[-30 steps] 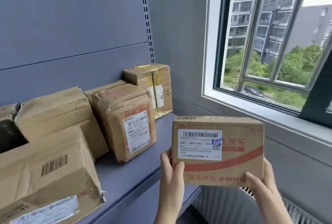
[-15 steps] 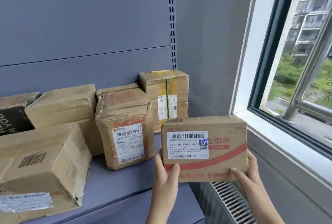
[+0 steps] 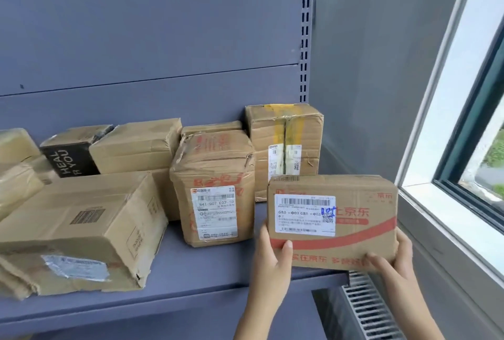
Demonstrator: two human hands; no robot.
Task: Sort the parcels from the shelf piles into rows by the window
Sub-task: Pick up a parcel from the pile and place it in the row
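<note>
Cardboard with a red curved band and a white shipping label, the held parcel [image 3: 362,233] sits between both hands over the front right end of the shelf [image 3: 212,266]; whether its bottom edge touches the shelf cannot be told. The left hand [image 3: 272,255] grips its lower left corner, thumb on the front face. The right hand [image 3: 398,260] grips the lower right corner, thumb curled across the red lettering.

Just left of the left hand stands an upright parcel [image 3: 215,176], crumpled, its white label facing forward. Behind the hands, against the back panel, stands a taped parcel [image 3: 289,143] with yellow tape over its top. Farther left a large box [image 3: 81,225] lies at the shelf edge, and behind it a black box [image 3: 68,159] with white lettering sits among more brown parcels.

Right of the right hand runs the window sill [image 3: 450,219]; below both hands a radiator grille [image 3: 365,309] shows.
</note>
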